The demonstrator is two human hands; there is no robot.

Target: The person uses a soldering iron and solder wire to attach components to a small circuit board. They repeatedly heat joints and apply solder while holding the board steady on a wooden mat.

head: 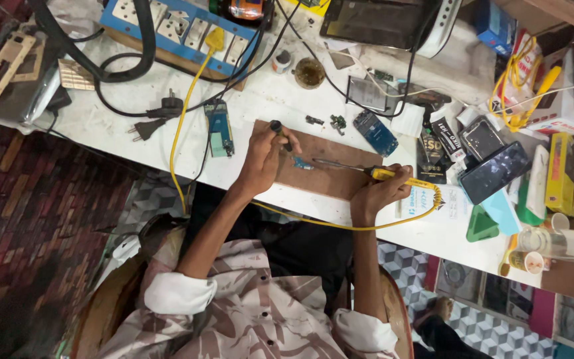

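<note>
Right hand point(375, 193): its grip is clenched around the yellow handle of a soldering iron point(367, 171), at the near edge of the counter point(280, 100).
Soldering iron axis: the long axis runs nearly level across the picture, from the handle in the right hand towards the left hand; it tilts only slightly.
Soldering iron tip: the thin metal shaft points left, its end lying just beside a small blue circuit board point(302, 163).
Iron cord: a yellow cable point(313, 223) leaves the rear of the handle, loops below the counter's edge and climbs left to a yellow plug in the blue power strip point(174, 30).
Left hand point(262, 159): its grip is closed on a thin dark-tipped tool point(280, 133), which stands up and slightly right from the fingers; its lower end is hidden by the hand.
Small blue circuit board: it lies on a brown work mat point(330, 163), between the two hands, just right of the left hand's fingers.
Brown work mat: a flat rectangle on the white counter, long side parallel to the counter's near edge.
Other boards: a longer blue board point(219, 127) lies left of the left hand, long axis nearly upright in the picture; another blue board point(375, 131) lies beyond the iron's shaft, slanted.
Dark phone point(494, 171): lies right of the right hand, well apart, tilted.
</note>
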